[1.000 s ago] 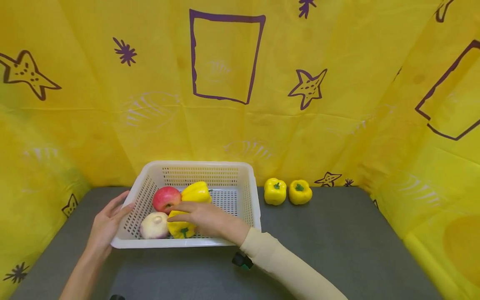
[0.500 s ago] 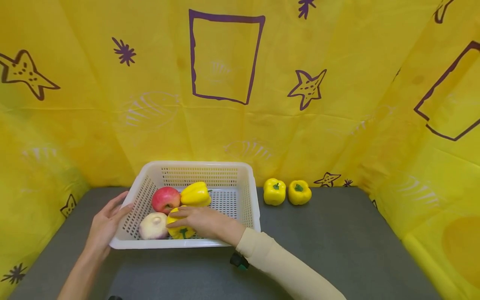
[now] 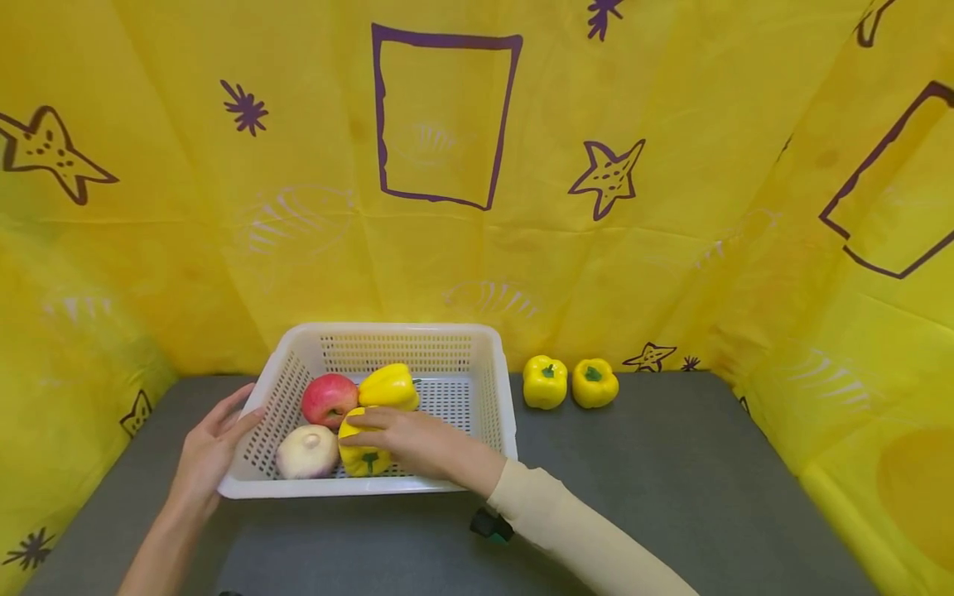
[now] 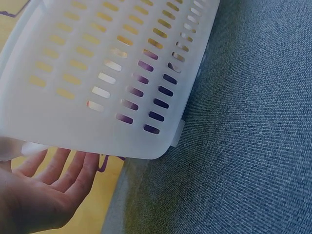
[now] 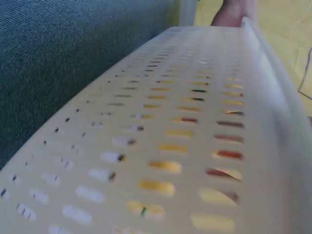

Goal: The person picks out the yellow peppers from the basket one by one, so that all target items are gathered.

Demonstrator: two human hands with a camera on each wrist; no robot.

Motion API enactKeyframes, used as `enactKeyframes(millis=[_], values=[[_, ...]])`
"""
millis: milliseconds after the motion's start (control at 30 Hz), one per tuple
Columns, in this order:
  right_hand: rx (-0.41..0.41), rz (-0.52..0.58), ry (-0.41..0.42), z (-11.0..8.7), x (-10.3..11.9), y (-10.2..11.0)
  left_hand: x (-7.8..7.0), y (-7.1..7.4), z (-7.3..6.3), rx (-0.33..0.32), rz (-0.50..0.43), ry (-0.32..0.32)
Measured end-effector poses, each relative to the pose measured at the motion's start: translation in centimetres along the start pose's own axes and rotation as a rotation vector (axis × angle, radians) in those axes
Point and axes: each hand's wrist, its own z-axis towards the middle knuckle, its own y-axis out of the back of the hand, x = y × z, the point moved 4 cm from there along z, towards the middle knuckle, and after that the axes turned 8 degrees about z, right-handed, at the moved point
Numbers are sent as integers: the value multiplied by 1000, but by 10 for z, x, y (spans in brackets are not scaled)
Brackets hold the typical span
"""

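Head cam's got the right hand (image 3: 413, 440) curled round the front pepper (image 3: 363, 461) in the basket (image 3: 343, 489), left hand (image 3: 207, 458) gripping one end. Left wrist adds its fingers (image 4: 82, 176) behind the wall; right wrist mostly gets slots (image 5: 165, 166).

Left grip (image 3: 212, 449) palm inward, right grip (image 3: 410, 435) palm down

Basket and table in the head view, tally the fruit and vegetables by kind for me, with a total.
Yellow bell peppers: 4 (2 in the basket, 2 on the table)
Red apple: 1 (in the basket)
White-and-purple turnip-like vegetable: 1 (in the basket)
Total: 6
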Motion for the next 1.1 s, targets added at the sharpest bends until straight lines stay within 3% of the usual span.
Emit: enactKeyframes(millis=[200,633,867,1100], values=[[-39,5,-16,-14,-1,14,0,0,0,-3,-14,-9],[-236,268,-95,-44,-17,39,0,-2,-1,12,-48,3],[-339,323,-123,-58,-29,53,2,-2,-1,3,-21,8],[-474,414,-154,-72,-43,62,1,-2,0,8,-61,-3]])
